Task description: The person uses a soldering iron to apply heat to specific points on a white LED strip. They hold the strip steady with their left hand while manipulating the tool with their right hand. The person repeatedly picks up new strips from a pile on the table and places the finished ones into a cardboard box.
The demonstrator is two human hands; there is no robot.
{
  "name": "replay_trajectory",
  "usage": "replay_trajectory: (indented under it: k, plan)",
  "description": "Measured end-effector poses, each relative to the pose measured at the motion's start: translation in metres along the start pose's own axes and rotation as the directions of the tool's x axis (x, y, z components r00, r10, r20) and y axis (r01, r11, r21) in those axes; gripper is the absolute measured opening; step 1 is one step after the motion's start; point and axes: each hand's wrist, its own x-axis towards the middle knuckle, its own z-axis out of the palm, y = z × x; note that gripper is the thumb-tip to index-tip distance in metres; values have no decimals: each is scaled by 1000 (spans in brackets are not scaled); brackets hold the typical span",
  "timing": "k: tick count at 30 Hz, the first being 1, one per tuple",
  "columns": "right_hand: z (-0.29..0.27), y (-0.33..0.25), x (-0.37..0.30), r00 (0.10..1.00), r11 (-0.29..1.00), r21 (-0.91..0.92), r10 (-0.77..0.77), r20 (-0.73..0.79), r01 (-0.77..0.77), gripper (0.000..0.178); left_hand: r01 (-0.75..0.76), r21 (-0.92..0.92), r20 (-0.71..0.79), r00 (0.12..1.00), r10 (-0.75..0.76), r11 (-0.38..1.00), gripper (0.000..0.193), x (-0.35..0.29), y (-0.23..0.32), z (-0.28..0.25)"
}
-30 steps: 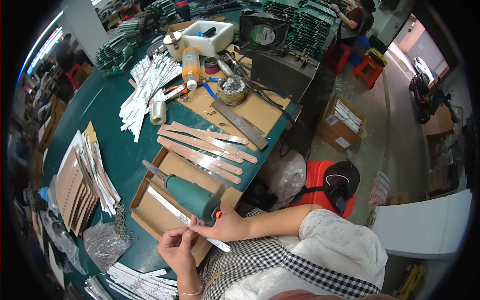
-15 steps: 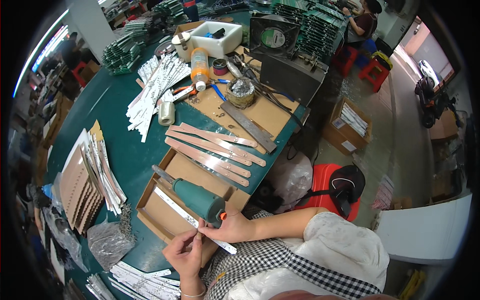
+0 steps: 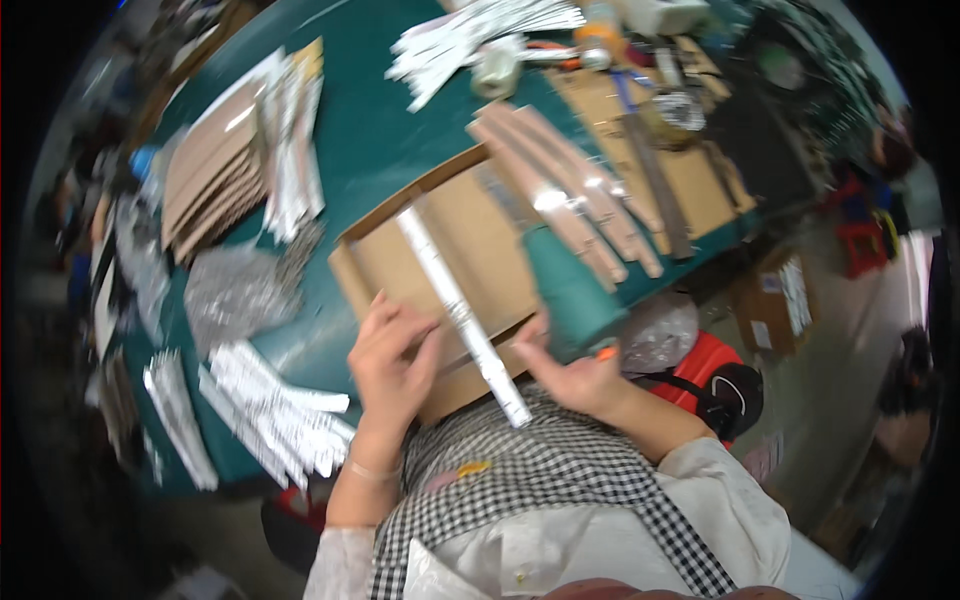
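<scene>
A long white flat strip with dark marks (image 3: 455,300) slants across the shallow cardboard box (image 3: 395,228), its near end over my checked apron. Left of the strip is my left hand (image 3: 392,355), fingers apart and holding nothing. To the right of the strip, my right hand (image 3: 575,380) has its thumb spread out; its other fingers are partly hidden. Right beside it is a green cylindrical tool (image 3: 570,290) with a metal shank and an orange part at its near end. Whether the right fingers touch this tool is unclear.
Coppery strips (image 3: 570,195) lie beyond the box. More white strips (image 3: 275,410) and a crumpled plastic bag (image 3: 235,290) are at left, near stacked brown boards (image 3: 215,170). A tape roll (image 3: 497,70) and a metal bar (image 3: 655,185) lie farther back.
Both hands have come off the white strip and moved apart, fingers opening from a pinch. The strip stays across the box. The whole view has turned and shifted.
</scene>
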Motion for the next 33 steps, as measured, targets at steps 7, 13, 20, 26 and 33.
replay_trajectory:
  k: [7, 13, 20, 26, 33]
  plan:
    - [0, -1, -5, 992, 983, -173, 85, 93, -68, 31, 56, 147, 3, 998, -57, 988, 16, -6, -9, 3]
    - [-4, 17, -13, 981, 951, -292, 147, 124, -106, 60, 112, 175, 24, 993, -118, 978, 15, 0, -8, 9]
    - [-1, 15, -11, 985, 967, -233, 132, 110, -104, 59, 148, 214, 46, 986, -161, 966, 15, 4, -15, 14]
    - [-10, 2, -8, 973, 977, -166, 162, 162, -135, 41, 156, 207, 55, 984, -171, 966, 16, 3, -18, 15]
    - [-26, -1, -15, 977, 982, -133, 156, 145, -137, 70, 164, 204, 64, 981, -181, 965, 16, 1, -19, 15]
